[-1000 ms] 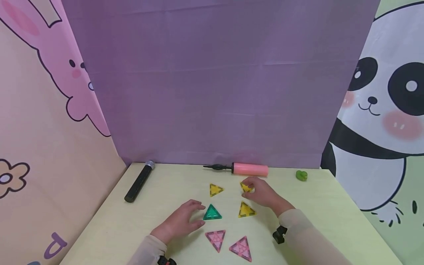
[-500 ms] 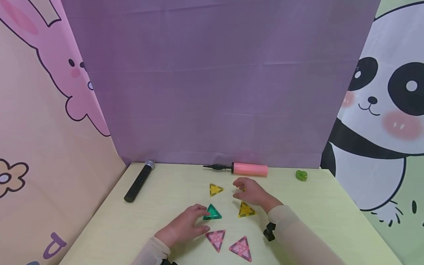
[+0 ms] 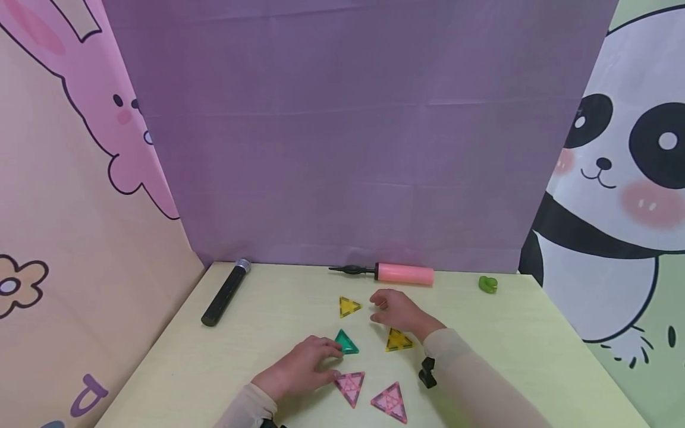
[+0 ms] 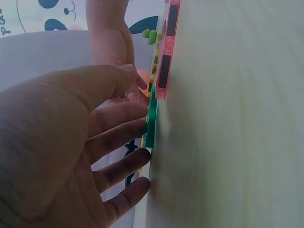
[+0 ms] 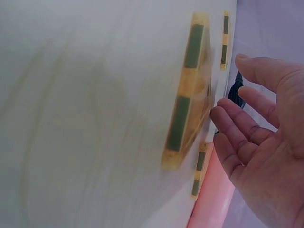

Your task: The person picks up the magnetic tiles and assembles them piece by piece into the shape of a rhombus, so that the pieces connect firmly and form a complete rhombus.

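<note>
My left hand (image 3: 302, 365) lies low on the table, its fingertips (image 4: 142, 126) touching the edge of a green triangle tile (image 3: 349, 343) (image 4: 151, 126). Its thumb is close to a pink triangle (image 3: 350, 385) (image 4: 167, 52); a second pink triangle (image 3: 389, 402) lies to the right. My right hand (image 3: 398, 312) (image 5: 266, 142) hovers with relaxed fingers and holds nothing. It sits between two yellow triangles, one near the wrist (image 3: 398, 340) (image 5: 190, 90) and one to its left (image 3: 349, 306) (image 5: 225, 40). A third yellow triangle (image 5: 199, 166) lies below the palm, hidden in the head view.
A pink hand pump (image 3: 404, 273) (image 5: 209, 204) lies along the back of the pale green table (image 3: 535, 345). A black microphone (image 3: 225, 294) lies at the back left and a small green clip (image 3: 487, 284) at the back right. Cloth backdrops close in three sides.
My right hand moved left and now covers the yellow triangle it pinched a second ago. My left hand slid right onto the green triangle, which shifted slightly.
</note>
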Available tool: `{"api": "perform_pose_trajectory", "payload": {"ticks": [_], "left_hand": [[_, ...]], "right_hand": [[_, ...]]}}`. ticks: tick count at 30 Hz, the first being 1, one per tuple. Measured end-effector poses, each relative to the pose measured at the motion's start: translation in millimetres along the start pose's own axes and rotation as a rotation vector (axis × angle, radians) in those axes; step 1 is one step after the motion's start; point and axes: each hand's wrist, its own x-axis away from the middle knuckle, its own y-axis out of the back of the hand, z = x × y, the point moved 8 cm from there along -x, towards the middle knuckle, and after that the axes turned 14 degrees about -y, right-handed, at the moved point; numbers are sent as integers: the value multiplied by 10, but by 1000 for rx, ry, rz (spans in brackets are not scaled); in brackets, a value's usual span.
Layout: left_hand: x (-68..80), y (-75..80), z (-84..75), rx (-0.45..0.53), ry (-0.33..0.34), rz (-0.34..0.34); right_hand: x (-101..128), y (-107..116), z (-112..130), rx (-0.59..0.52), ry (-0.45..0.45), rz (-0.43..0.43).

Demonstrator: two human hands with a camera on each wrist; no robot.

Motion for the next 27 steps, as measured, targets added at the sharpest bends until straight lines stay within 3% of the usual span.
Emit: {"api": "perform_pose_trajectory", "payload": {"ticks": [10, 27], "left_hand": [[64, 25, 200, -29, 68, -36], [185, 144, 352, -35, 125, -134]], "right_hand": [[-54, -42, 62, -24, -4, 12], [-43, -132, 252, -96, 4, 58]]}}
